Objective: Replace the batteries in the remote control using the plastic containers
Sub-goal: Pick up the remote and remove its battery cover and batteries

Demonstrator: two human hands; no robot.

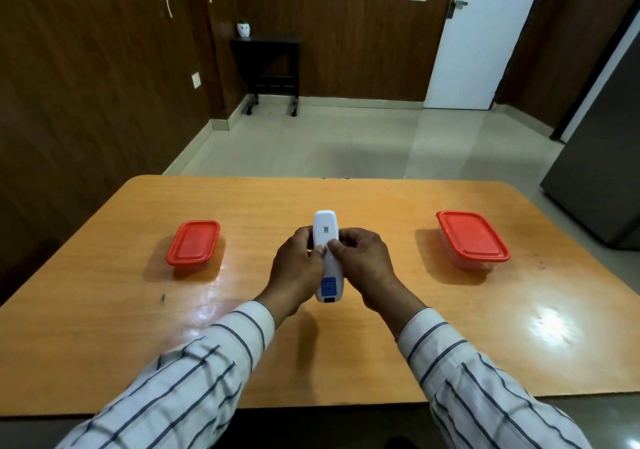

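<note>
A white remote control (325, 228) is held back side up over the middle of the wooden table (311, 362), showing a small code label near its far end and a blue sticker near its near end. My left hand (298, 273) grips its left side and my right hand (363, 265) grips its right side, both thumbs pressing on its back around the middle. Two clear plastic containers with red lids stand shut on the table: a smaller one (193, 242) to the left and a larger one (472, 235) to the right. No batteries are visible.
The table's near edge runs just under my striped sleeves. Beyond the far edge lie a tiled floor, a dark wheeled side table (270, 67) against the wood-panelled wall, a white door (485, 33) and a grey cabinet (606, 178) at the right.
</note>
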